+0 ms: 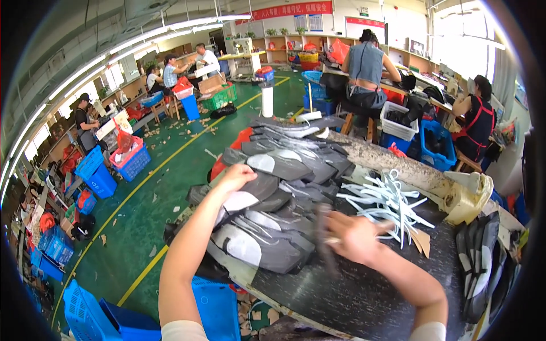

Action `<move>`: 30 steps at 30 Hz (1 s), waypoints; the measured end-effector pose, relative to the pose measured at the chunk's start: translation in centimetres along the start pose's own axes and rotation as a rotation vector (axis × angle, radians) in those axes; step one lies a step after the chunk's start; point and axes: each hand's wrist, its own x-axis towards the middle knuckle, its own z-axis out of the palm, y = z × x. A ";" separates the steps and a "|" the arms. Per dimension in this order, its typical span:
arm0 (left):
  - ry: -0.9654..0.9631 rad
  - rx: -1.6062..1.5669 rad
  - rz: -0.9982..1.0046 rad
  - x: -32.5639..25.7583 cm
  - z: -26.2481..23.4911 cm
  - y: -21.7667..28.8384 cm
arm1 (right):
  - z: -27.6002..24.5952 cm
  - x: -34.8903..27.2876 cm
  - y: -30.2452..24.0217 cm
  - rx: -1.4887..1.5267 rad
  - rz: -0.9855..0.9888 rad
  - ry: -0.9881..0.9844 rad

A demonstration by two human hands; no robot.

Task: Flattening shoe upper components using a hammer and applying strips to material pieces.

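Observation:
A thick pile of dark grey shoe-upper pieces [284, 238] with pale patches covers the left part of the black worktable [364, 295]. My left hand [236, 181] is closed at the pile's left side, its fingers pinching the edge of one grey shoe upper [259, 190]. Over the table, just right of the pile, my right hand [355, 236] grips a dark, upright tool [325, 238]. Motion blurs both hand and tool, so its kind is unclear. Beside that hand lies a tangle of pale blue-white strips [389, 204].
A pale, worn roller-like beam [392, 162] runs along the table's far side. More dark uppers [478, 261] hang at the right edge. Blue crates [216, 307] stand below left. People sit at benches farther off, one in a grey-blue top [365, 62].

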 end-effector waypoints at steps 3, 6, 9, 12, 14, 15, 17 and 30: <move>-0.054 -0.212 0.071 -1.1 -0.3 0.5 | 7.3 7.6 -0.8 -0.037 -0.086 0.079; 0.333 -0.635 0.187 -4.8 -3.2 3.2 | 11.4 8.6 -0.1 -0.113 0.004 -0.006; -0.257 -1.147 0.957 -11.6 -20.8 -3.0 | 10.2 9.5 -2.3 -0.003 -0.057 -0.020; 0.084 -1.145 0.871 -19.0 -25.8 0.0 | 10.4 9.2 -1.1 -0.069 -0.042 -0.054; 0.157 -0.735 0.787 -23.2 -25.9 2.8 | 10.8 9.2 -0.6 -0.061 -0.035 -0.048; 0.241 -0.666 0.683 -25.4 -24.2 4.2 | 10.7 9.4 -0.6 -0.070 -0.025 -0.078; 0.483 -0.549 0.069 -27.0 -15.2 11.2 | 9.5 9.1 -0.2 -0.075 0.062 -0.136; -0.795 -0.109 0.778 -23.9 28.1 18.6 | -10.2 -15.8 -2.2 0.218 0.496 0.191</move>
